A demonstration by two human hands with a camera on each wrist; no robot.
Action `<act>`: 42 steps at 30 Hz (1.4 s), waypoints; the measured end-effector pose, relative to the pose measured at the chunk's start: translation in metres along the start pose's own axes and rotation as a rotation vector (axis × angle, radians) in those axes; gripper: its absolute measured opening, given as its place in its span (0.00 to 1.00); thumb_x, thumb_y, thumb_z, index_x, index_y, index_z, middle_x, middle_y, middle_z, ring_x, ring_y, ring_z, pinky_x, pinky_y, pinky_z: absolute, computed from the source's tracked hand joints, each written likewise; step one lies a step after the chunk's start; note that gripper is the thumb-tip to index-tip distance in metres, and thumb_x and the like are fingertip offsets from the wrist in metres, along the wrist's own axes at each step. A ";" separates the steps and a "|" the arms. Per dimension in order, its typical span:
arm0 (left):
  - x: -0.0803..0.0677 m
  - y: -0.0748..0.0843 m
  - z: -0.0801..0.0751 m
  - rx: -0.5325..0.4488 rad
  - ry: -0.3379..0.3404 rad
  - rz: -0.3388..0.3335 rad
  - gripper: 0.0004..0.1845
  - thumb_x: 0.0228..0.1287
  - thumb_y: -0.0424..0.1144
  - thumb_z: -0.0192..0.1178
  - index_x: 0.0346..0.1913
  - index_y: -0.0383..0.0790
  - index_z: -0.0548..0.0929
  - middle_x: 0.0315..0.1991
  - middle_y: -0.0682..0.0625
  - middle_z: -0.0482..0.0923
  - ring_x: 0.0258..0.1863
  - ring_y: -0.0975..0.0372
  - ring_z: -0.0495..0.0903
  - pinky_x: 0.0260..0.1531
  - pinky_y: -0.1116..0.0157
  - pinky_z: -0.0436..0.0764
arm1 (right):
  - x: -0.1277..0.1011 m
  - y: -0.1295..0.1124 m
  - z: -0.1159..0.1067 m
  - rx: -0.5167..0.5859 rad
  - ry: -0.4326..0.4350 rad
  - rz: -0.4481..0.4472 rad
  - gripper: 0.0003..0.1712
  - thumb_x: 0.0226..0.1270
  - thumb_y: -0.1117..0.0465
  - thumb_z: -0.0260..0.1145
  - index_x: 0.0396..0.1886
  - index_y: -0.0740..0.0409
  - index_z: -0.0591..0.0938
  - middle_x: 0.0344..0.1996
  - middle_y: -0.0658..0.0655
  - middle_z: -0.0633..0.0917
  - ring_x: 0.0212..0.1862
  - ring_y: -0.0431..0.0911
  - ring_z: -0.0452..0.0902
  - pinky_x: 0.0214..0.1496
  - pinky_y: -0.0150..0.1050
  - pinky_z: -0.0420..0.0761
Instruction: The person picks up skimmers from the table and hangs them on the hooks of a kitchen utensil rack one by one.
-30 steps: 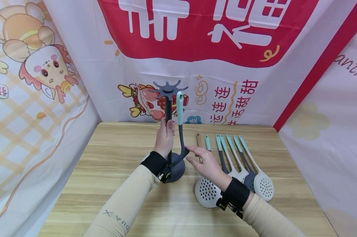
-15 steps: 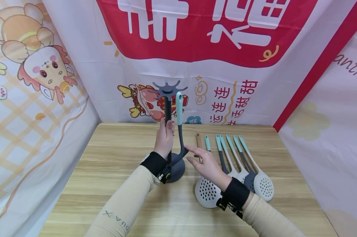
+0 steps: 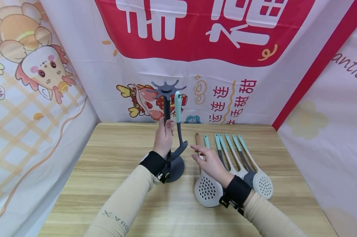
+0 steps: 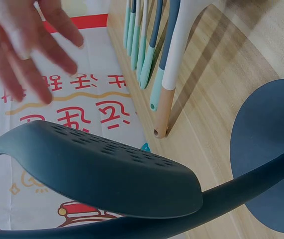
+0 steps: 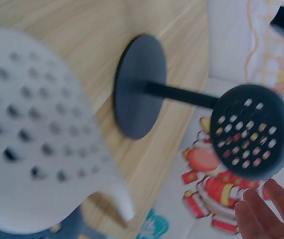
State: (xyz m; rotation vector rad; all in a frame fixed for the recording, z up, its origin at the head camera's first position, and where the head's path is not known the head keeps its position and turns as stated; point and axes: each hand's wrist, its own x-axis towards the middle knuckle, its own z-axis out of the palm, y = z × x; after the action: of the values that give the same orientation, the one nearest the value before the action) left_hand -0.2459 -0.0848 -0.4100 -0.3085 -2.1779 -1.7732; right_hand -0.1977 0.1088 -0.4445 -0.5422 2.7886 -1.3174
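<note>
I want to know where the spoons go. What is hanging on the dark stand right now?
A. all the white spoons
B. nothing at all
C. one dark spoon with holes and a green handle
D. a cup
C: one dark spoon with holes hangs by its green handle from the stand, whose pole the left hand grips; the white spoons lie on the table under the right hand.

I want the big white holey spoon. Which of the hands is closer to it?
The right hand. It hovers open just above the white skimmer. The left hand grips the rack's pole, farther away.
</note>
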 end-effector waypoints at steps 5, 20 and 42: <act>-0.002 0.011 -0.002 -0.006 -0.012 -0.026 0.19 0.78 0.45 0.34 0.50 0.29 0.65 0.30 0.38 0.65 0.29 0.51 0.67 0.33 0.65 0.65 | 0.002 0.018 -0.004 -0.016 0.038 0.056 0.22 0.73 0.61 0.62 0.64 0.58 0.78 0.60 0.61 0.82 0.58 0.55 0.79 0.59 0.52 0.81; -0.009 0.036 -0.007 -0.008 -0.023 -0.037 0.15 0.79 0.40 0.35 0.48 0.30 0.65 0.29 0.40 0.65 0.28 0.57 0.66 0.33 0.66 0.66 | 0.003 0.056 -0.012 -0.037 0.089 0.128 0.21 0.73 0.65 0.60 0.63 0.64 0.77 0.56 0.64 0.83 0.56 0.57 0.80 0.60 0.54 0.79; -0.009 0.038 -0.007 -0.015 -0.023 -0.033 0.16 0.79 0.42 0.36 0.48 0.29 0.65 0.29 0.51 0.63 0.33 0.39 0.68 0.33 0.66 0.66 | 0.002 0.094 -0.033 -0.141 0.172 0.199 0.20 0.71 0.68 0.60 0.61 0.67 0.78 0.54 0.67 0.84 0.53 0.59 0.81 0.55 0.53 0.82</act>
State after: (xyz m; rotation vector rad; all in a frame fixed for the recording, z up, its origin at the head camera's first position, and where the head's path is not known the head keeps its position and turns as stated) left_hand -0.2232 -0.0832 -0.3773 -0.2987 -2.1990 -1.8125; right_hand -0.2333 0.1881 -0.4935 -0.1524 2.9941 -1.1876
